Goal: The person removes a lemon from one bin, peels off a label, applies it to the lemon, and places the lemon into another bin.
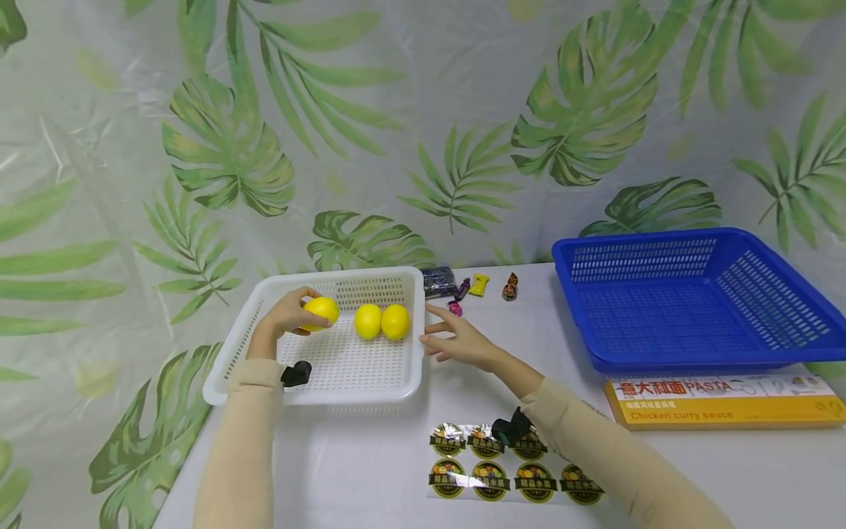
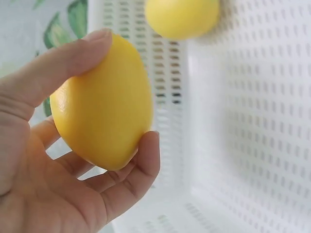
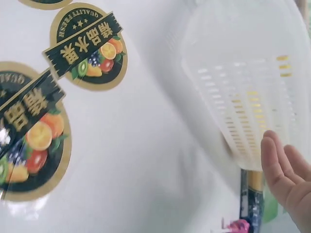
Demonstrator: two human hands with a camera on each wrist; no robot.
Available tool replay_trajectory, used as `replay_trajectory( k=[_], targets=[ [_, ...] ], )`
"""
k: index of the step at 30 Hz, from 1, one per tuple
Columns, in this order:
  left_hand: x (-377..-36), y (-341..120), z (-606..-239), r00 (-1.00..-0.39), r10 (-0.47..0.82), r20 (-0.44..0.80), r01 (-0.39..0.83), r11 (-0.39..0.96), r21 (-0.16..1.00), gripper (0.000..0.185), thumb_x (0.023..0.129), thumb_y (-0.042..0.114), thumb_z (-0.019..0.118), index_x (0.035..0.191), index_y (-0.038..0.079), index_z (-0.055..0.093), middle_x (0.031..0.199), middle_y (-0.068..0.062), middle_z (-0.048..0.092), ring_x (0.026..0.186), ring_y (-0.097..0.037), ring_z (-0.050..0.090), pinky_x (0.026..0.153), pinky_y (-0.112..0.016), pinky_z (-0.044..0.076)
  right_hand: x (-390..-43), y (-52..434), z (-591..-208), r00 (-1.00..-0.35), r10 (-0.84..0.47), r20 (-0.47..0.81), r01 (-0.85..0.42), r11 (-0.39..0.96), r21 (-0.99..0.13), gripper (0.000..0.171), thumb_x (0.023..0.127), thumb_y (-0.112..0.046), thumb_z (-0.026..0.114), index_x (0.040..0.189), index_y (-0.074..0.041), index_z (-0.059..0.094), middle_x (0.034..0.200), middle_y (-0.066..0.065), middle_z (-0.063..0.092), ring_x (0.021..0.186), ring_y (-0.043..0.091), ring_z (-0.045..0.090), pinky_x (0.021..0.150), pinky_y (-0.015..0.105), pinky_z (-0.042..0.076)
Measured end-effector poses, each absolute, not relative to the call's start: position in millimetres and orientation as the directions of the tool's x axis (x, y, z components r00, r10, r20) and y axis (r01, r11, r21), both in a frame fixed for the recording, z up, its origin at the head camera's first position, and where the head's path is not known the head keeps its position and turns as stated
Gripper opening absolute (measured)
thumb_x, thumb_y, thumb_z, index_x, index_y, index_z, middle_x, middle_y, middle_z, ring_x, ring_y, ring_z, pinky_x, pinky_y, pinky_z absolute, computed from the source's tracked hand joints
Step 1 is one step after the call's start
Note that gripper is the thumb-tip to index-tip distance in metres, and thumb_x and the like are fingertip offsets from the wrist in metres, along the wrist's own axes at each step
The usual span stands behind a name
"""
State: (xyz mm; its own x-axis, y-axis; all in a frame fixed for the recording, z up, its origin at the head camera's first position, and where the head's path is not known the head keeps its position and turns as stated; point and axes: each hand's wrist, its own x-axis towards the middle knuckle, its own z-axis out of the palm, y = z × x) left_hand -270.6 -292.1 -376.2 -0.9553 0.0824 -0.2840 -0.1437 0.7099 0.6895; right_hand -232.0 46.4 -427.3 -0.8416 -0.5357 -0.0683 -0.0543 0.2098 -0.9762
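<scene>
Smooth, faintly glossy lemon (image 2: 102, 107); perforated white plastic basket (image 1: 344, 364); blue plastic basket (image 1: 694, 308) far right; glossy stickers (image 1: 512, 470) near; matt tablecloth (image 1: 727, 477).

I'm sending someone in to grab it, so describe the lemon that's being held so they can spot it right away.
Find the white basket at the table's left. Three lemons are in it; this lemon is leftmost, gripped by the left hand, while the other two lemons lie touching, untouched by hands.
</scene>
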Motion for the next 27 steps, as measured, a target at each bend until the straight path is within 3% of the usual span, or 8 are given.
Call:
replay_trajectory(
  k=[15,20,27],
  targets=[
    [-233.6,-219.5,-342.9,-0.992,0.126,0.006,0.078,0.575,0.814,0.064,0.081,0.033,0.071,0.129,0.002,0.042,0.115,-0.023,0.055,0.092,-0.029,0.057,0.074,-0.035,0.05,-193.8,137.9,-430.4,-0.88,-0.474,0.032,-0.25,0.404,-0.88,0.063,0.091,-0.022,0.063,0.143,-0.001,0.033,0.122,0.029,0.054,0.099,0.035,0.062,0.08,0.041,0.053],
    [-216.0,-184.2,-338.7,-0.989,0.147,0.022,0.09,0.478,0.874,0.059,0.083,0.026,0.07,0.128,0.0,0.043,0.116,-0.024,0.056,0.098,-0.032,0.057,0.081,-0.041,0.05,-172.2,165.4,-438.4,-0.883,-0.463,0.076,-0.312,0.457,-0.833,0.062,0.089,-0.02,0.065,0.14,0.003,0.036,0.116,0.029,0.057,0.095,0.035,0.063,0.079,0.043,0.053],
    [-210.5,-149.9,-354.0,-0.983,0.17,0.066,0.131,0.406,0.904,0.057,0.079,0.025,0.073,0.124,0.004,0.046,0.114,-0.021,0.056,0.094,-0.031,0.059,0.076,-0.039,0.053,-148.4,189.5,-449.2,-0.868,-0.48,0.127,-0.386,0.492,-0.78,0.056,0.087,-0.017,0.067,0.133,0.006,0.043,0.11,0.028,0.059,0.089,0.034,0.063,0.072,0.037,0.054]
  ],
)
